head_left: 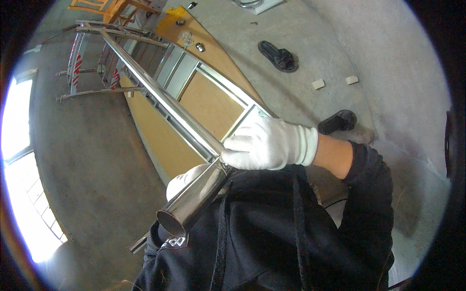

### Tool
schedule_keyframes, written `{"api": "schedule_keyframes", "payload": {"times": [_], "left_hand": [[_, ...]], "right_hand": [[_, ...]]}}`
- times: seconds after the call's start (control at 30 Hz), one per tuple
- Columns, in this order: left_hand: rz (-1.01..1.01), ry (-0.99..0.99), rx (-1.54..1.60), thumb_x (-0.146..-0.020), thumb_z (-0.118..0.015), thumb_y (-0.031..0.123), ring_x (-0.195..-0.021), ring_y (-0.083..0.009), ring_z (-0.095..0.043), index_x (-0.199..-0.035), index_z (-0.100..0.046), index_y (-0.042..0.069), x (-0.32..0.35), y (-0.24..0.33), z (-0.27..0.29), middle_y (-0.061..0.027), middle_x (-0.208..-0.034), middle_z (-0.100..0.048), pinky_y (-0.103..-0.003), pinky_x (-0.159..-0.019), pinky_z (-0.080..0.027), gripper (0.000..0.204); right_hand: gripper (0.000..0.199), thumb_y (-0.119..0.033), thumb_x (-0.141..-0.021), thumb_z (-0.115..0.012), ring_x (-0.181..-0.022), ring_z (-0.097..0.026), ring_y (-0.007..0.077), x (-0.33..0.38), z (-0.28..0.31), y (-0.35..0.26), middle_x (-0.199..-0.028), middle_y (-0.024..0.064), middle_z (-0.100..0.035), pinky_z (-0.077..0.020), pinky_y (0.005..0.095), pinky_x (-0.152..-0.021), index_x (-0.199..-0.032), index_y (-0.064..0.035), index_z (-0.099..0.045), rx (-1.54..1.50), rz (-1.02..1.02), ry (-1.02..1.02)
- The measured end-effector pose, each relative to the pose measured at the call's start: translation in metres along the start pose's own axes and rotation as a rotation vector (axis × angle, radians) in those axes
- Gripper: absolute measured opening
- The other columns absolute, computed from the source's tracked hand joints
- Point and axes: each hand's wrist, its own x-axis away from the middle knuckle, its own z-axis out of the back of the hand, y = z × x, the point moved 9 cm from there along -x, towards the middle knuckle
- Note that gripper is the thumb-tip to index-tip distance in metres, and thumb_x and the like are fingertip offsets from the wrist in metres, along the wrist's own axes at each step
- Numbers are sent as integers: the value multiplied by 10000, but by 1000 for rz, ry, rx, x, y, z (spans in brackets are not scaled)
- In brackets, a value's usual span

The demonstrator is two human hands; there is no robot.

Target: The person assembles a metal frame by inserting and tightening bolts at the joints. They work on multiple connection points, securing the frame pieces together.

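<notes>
A long shiny metal pipe (162, 94) slants from the upper left down to my chest. Its near end meets a thicker steel tube (194, 196), whose round open mouth faces me. In a white knit glove, my right hand (267, 145) has its fingers curled and closed at that joint; whatever is between the fingertips is hidden. Also gloved in white, my left hand (183, 182) rests against the far left side of the thick tube, which covers its fingers. A thinner metal tube end (138, 244) pokes out beside my left sleeve.
Beneath the pipe lies a brown board (150, 126) with a silver metal frame (228, 87). A metal rack (92, 68) with red-and-white stripes and a wooden chair (116, 9) stand at upper left. Two black slippers (279, 56) and two small white blocks (318, 84) are on the concrete floor.
</notes>
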Motion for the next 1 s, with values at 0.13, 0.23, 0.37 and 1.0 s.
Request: {"api": "schedule_keyframes", "payload": {"times": [0.13, 0.23, 0.37, 1.0], "left_hand": [[-8, -17, -30, -840, -709, 119, -778, -160, -699, -1029, -713, 85, -5, 6, -3, -53, -858, -720, -253, -711, -528, 193], [-20, 32, -102, -836, -713, 125, -779, -165, -700, -1028, -713, 85, 3, 14, 3, -55, -857, -720, -256, -711, -529, 197], [56, 38, -91, -830, -717, 133, -780, -172, -701, -1027, -713, 85, 0, 4, 1, -58, -855, -720, -260, -711, -529, 203], [369, -63, 405, -884, -676, 88, -733, -100, -665, -1005, -720, 39, 2, -10, -6, -37, -832, -709, -230, -653, -510, 138]], "right_hand": [[188, -232, -815, -579, -648, -630, 232, -1, -1, -2, -733, 60, -570, -510, 364, -558, -886, -60, -607, 30, 51, -49], [172, -227, -812, -577, -612, -624, 220, -7, 1, -7, -704, 57, -566, -506, 352, -533, -851, -61, -598, 54, 103, -34], [156, -217, -814, -571, -596, -622, 211, -1, -5, -6, -688, 53, -563, -511, 339, -511, -837, -64, -590, 64, 61, -37], [248, -187, -935, -562, -533, -638, 180, 16, -35, 23, -615, 97, -606, -508, 305, -500, -818, 21, -628, -942, -1026, -391]]}}
